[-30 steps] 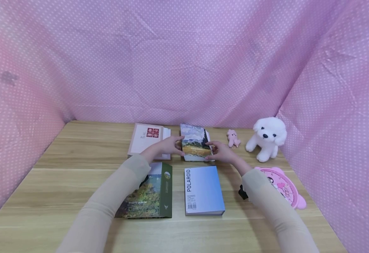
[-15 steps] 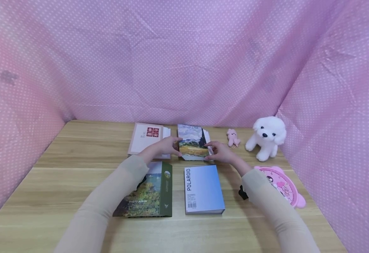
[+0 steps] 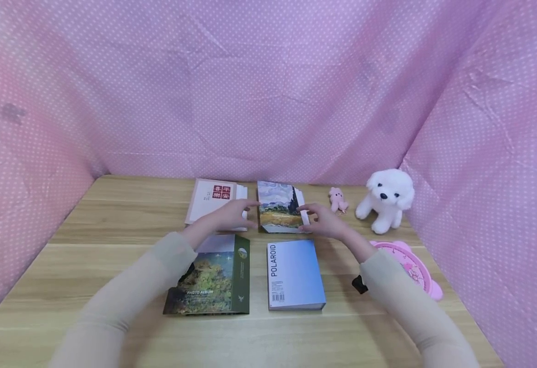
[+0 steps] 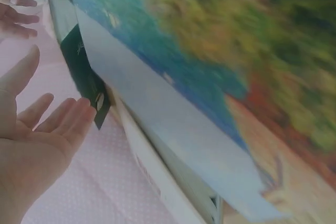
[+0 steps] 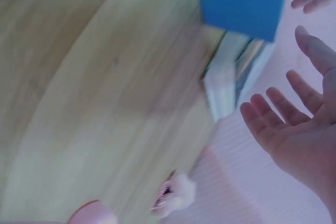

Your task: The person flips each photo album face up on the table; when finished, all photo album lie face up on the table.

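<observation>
A photo album with a wheat-field painting on its cover (image 3: 277,204) lies at the back middle of the table, in the head view. My left hand (image 3: 233,213) hovers at its left side, fingers spread and apart from it, over the edge of the white album with red characters (image 3: 206,202). At the album's right edge is my right hand (image 3: 324,221); whether its fingertips touch cannot be told from the head view. Both wrist views show the left hand (image 4: 42,140) and right hand (image 5: 299,124) with extended fingers and nothing held.
Nearer the front lie a green photo album (image 3: 208,286) and a blue Polaroid album (image 3: 296,276). To the right are a small pink plush (image 3: 337,199), a white plush dog (image 3: 385,199) and a pink clock (image 3: 408,260), partly behind the right sleeve. Pink dotted cloth (image 3: 268,102) surrounds the wooden table (image 3: 84,225).
The wheat-field album has shifted slightly left and straightened between both hands. My left hand has since drawn away from it to the left. The right hand has barely moved.
</observation>
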Available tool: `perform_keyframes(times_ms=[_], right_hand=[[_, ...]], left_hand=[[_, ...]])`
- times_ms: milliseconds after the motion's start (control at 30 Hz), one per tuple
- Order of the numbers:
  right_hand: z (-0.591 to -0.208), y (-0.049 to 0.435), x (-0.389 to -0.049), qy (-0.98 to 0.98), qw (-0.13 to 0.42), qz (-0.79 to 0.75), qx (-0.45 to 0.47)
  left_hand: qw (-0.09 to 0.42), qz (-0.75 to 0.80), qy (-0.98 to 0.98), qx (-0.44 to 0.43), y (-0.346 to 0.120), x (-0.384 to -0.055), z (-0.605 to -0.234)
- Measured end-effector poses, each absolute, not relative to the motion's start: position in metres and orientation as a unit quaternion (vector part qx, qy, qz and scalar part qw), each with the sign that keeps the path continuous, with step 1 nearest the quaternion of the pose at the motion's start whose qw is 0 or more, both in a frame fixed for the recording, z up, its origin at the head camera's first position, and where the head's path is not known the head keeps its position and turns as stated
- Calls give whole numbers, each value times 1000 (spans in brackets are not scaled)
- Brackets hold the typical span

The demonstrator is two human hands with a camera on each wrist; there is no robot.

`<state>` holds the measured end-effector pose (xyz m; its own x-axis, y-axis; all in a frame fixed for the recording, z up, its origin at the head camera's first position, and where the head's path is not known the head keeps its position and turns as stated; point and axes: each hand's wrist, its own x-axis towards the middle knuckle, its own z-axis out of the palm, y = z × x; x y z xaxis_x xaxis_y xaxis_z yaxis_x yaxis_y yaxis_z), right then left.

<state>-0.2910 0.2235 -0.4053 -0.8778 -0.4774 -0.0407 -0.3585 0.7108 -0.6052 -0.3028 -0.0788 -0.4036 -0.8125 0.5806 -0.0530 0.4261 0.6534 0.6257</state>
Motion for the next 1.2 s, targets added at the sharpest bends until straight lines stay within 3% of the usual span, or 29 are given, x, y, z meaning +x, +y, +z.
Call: perform_keyframes(times_ms=[233,533,867,1200], right_hand=[[-392,205,-262,911,58,-308,-269],[-390,177,-222,910,-9,-286,-300],[-399,142,-175,921,16,-257,-292],[-420,113,-147,924,81,-209,-309]], left_hand=[[85,287,907,296,-96,-288,-400],[75,265,915,294,-117,-260,-400],[52,247,925,284,-137,-240,-409],[54,251,925,280,-151,-235,-424]])
